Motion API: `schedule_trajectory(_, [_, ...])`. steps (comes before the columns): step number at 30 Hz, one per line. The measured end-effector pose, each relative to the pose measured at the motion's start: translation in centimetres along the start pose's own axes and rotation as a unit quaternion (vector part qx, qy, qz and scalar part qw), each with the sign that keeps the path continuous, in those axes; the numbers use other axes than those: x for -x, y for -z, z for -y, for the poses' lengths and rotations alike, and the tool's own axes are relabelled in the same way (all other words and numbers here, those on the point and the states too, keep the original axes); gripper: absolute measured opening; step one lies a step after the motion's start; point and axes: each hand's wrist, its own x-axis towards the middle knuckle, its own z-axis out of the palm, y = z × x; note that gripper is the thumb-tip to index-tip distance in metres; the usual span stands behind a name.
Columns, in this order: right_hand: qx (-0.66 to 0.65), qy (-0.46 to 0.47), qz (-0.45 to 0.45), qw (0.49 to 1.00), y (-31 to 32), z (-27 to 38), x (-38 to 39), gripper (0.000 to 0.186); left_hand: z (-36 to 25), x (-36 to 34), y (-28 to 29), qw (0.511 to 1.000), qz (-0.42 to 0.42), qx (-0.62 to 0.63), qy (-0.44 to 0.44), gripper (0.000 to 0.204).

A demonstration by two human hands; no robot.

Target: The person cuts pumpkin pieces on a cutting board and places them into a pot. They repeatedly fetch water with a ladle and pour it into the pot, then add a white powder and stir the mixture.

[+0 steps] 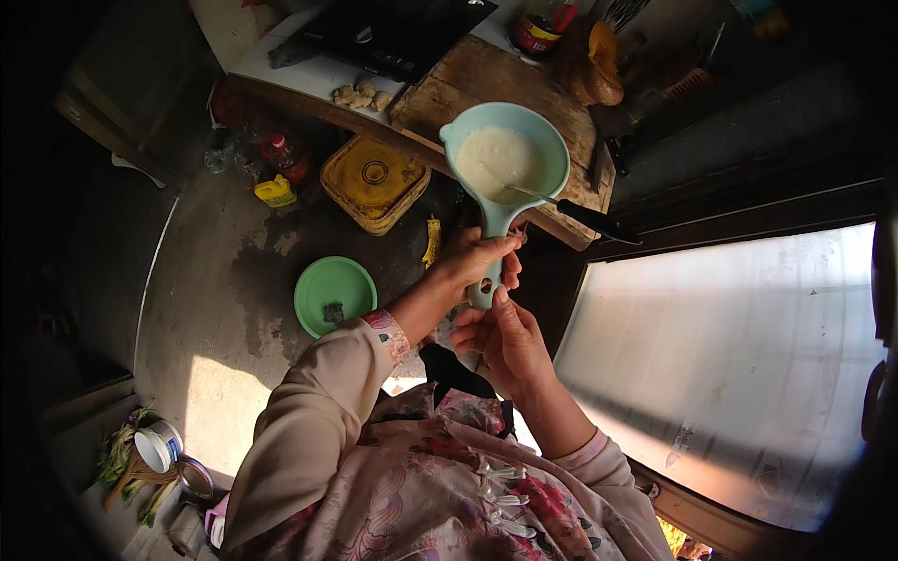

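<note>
My left hand (477, 260) is wrapped round the handle of a pale blue plastic dipper (494, 221), which has a pouring lip and a hanging hole. Creamy, pale batter-like liquid (500, 159) lies in its bowl. A black-handled utensil (599, 221) leans in the liquid, its handle sticking out over the right rim; its submerged end is hidden. Just below the dipper's handle end is my right hand (510, 341), its fingers loosely curled and its thumb apart from them. Nothing shows in its fingers, and whether the thumb touches the handle is hard to tell.
Beyond the dipper, a worn wooden board (468, 79) lies on the counter beside ginger (363, 94) and a black cooktop (383, 37). A cut pumpkin (599, 70) sits behind. On the floor are a green basin (335, 280) and a yellow lidded bucket (374, 178). A pale panel (720, 365) stands right.
</note>
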Motion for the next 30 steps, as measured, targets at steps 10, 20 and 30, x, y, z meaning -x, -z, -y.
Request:
schedule_trajectory(10, [0.063,0.062,-0.035,0.995,5.4,7.1,-13.6,0.025,-2.9,-14.0,2.0,0.995,-0.085,0.027,-0.046,0.02])
schedule_trajectory(20, [0.022,0.047,-0.024,0.998,6.9,8.7,-19.0,0.029,-4.0,-14.4,5.8,0.999,-0.01,-0.03,0.03,0.04])
schedule_trajectory(30, [0.249,-0.07,-0.092,0.962,11.3,-4.0,-12.8,0.054,1.9,18.4,19.3,0.927,-0.362,-0.048,-0.084,0.064])
